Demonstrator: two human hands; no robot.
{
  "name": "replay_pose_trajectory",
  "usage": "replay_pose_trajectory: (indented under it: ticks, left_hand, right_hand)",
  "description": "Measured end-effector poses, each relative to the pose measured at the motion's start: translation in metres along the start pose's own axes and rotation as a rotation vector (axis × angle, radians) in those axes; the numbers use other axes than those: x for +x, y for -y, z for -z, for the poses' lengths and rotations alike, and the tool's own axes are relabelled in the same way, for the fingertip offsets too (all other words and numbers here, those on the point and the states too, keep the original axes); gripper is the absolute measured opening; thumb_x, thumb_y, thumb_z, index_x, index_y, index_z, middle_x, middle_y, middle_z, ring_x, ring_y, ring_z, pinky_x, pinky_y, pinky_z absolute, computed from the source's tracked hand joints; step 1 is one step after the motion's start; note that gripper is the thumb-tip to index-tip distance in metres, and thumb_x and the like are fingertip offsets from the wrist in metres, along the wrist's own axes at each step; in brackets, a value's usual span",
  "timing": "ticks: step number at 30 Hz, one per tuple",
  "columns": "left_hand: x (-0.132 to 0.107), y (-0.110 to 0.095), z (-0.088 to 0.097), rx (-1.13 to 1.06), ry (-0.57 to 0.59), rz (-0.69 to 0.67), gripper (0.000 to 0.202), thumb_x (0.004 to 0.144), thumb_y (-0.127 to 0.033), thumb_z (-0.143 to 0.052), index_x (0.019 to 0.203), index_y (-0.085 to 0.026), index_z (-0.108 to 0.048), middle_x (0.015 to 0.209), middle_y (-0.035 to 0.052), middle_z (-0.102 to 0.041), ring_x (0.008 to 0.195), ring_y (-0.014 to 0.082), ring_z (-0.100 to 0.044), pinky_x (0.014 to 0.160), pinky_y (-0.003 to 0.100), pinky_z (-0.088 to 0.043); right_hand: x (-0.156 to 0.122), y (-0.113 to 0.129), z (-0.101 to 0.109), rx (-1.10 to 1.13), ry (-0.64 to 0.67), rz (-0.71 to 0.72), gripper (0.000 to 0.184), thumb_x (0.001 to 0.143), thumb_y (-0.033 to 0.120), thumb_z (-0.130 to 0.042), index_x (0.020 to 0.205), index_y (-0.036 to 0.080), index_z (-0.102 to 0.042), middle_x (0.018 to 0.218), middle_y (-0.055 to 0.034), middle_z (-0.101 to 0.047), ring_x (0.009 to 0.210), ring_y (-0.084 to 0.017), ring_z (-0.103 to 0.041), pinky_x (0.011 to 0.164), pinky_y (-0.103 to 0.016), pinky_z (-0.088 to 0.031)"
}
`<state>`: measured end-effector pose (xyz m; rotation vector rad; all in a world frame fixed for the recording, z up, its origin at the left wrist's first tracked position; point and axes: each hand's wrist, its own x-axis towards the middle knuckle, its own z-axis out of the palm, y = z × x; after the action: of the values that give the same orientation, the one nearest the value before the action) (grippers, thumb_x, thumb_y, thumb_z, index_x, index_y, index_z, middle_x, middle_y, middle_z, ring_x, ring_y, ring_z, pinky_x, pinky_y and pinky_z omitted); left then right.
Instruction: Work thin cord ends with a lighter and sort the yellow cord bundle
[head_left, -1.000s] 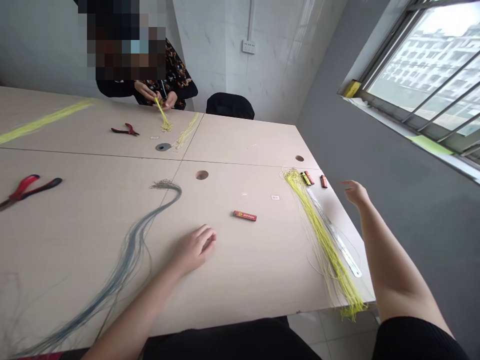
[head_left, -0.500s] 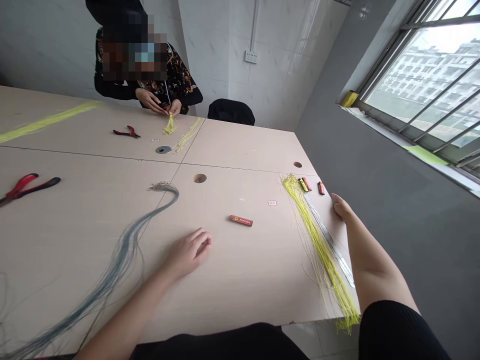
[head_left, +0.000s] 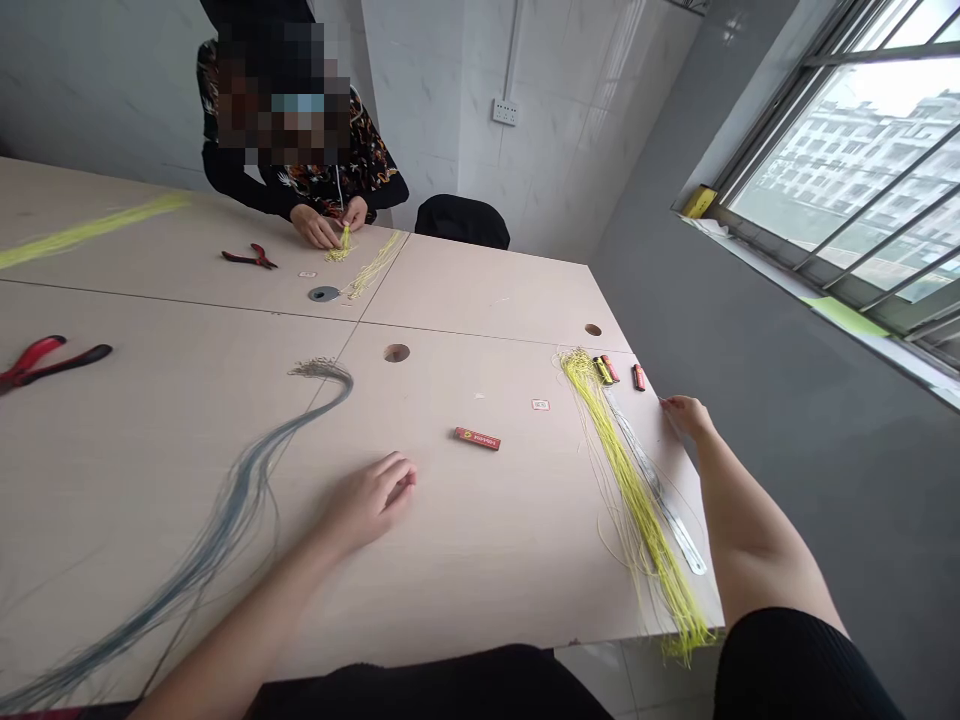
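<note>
My left hand [head_left: 371, 497] rests on the pale table [head_left: 480, 290], fingers loosely curled, holding nothing, between a long bundle of grey wires [head_left: 247, 490] and a small red lighter [head_left: 477, 438]. My right hand [head_left: 684, 413] lies at the table's right edge, fingers bent against the top. It is beside a bundle of yellow wires [head_left: 626, 480] and a metal ruler [head_left: 660, 500]. Small red and yellow lighters [head_left: 609, 369] lie just beyond it.
Across the table a person's hands [head_left: 326, 225] work on yellow wires [head_left: 367, 265]. Red pliers [head_left: 49, 360] lie at the far left and smaller ones [head_left: 251, 258] near that person. A black chair back [head_left: 461, 218] stands behind the table. A window is on the right.
My right hand came down from the air beyond the table's right edge and settled on that edge. My left hand stayed almost still. The person opposite lowered their yellow wires to the table.
</note>
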<state>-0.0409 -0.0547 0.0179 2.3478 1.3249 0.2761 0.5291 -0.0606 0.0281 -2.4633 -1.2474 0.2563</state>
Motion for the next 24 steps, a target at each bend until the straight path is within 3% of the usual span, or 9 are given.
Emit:
replay_pose_trajectory:
  ticks: [5, 9, 12, 14, 19, 22, 24]
  left_hand:
    - [0.0, 0.001, 0.0, 0.001, -0.004, -0.005, 0.018, 0.086, -0.028, -0.037, 0.082, -0.022, -0.053, 0.088, -0.0007, -0.061, 0.07, 0.0131, -0.056, 0.061, 0.024, -0.034]
    - [0.001, 0.003, -0.002, 0.004, 0.003, -0.016, 0.019, 0.087, -0.029, -0.037, 0.082, -0.022, -0.054, 0.089, -0.0005, -0.061, 0.071, 0.0134, -0.056, 0.062, 0.025, -0.035]
    - [0.001, 0.003, -0.001, 0.002, -0.007, -0.029, 0.02, 0.087, -0.029, -0.037, 0.082, -0.022, -0.054, 0.089, -0.0002, -0.062, 0.07, 0.0134, -0.056, 0.062, 0.025, -0.035]
    - [0.0, 0.002, 0.0, 0.0, -0.011, -0.037, 0.02, 0.087, -0.029, -0.036, 0.083, -0.022, -0.055, 0.089, 0.0001, -0.062, 0.071, 0.0137, -0.056, 0.062, 0.025, -0.036]
    - [-0.001, 0.0, 0.002, 0.007, -0.001, -0.041, 0.021, 0.088, -0.03, -0.036, 0.083, -0.021, -0.055, 0.092, 0.0011, -0.062, 0.076, 0.0147, -0.058, 0.063, 0.025, -0.037]
    - [-0.002, 0.001, 0.001, 0.004, -0.016, -0.062, 0.021, 0.088, -0.029, -0.036, 0.083, -0.021, -0.055, 0.092, 0.0014, -0.062, 0.075, 0.0144, -0.057, 0.063, 0.025, -0.037]
    - [-0.002, 0.002, 0.001, 0.004, -0.021, -0.069, 0.021, 0.088, -0.029, -0.036, 0.084, -0.021, -0.056, 0.092, 0.0014, -0.062, 0.074, 0.0141, -0.057, 0.062, 0.025, -0.037]
  right_hand:
    - [-0.017, 0.019, 0.019, -0.164, -0.06, 0.024, 0.037, 0.086, 0.036, -0.045, 0.103, 0.016, -0.072, 0.083, -0.0113, -0.07, 0.079, -0.025, -0.06, 0.065, -0.032, -0.041]
    - [-0.034, 0.049, 0.032, -0.449, 0.147, 0.209, 0.033, 0.089, 0.032, -0.045, 0.105, 0.02, -0.072, 0.084, -0.0085, -0.071, 0.077, -0.022, -0.062, 0.064, -0.029, -0.041]
    - [-0.049, 0.074, 0.038, -0.57, 0.254, 0.253, 0.031, 0.09, 0.032, -0.046, 0.103, 0.021, -0.072, 0.094, -0.0091, -0.071, 0.083, -0.022, -0.063, 0.066, -0.029, -0.043]
    - [-0.059, 0.089, 0.04, -0.559, 0.317, 0.266, 0.033, 0.091, 0.038, -0.046, 0.098, 0.02, -0.072, 0.09, -0.011, -0.07, 0.081, -0.023, -0.062, 0.066, -0.032, -0.044]
    - [-0.079, 0.112, 0.041, -0.469, 0.624, 0.303, 0.04, 0.088, 0.048, -0.051, 0.07, 0.017, -0.069, 0.068, -0.0093, -0.063, 0.065, -0.021, -0.058, 0.065, -0.035, -0.045]
    - [-0.089, 0.119, 0.038, -0.335, 0.716, 0.364, 0.032, 0.081, 0.048, -0.059, 0.079, 0.019, -0.071, 0.078, -0.0069, -0.068, 0.071, -0.02, -0.062, 0.067, -0.033, -0.048]
    - [-0.097, 0.124, 0.036, -0.285, 0.744, 0.311, 0.035, 0.079, 0.049, -0.061, 0.092, 0.018, -0.071, 0.082, -0.0075, -0.07, 0.069, -0.019, -0.063, 0.067, -0.033, -0.051]
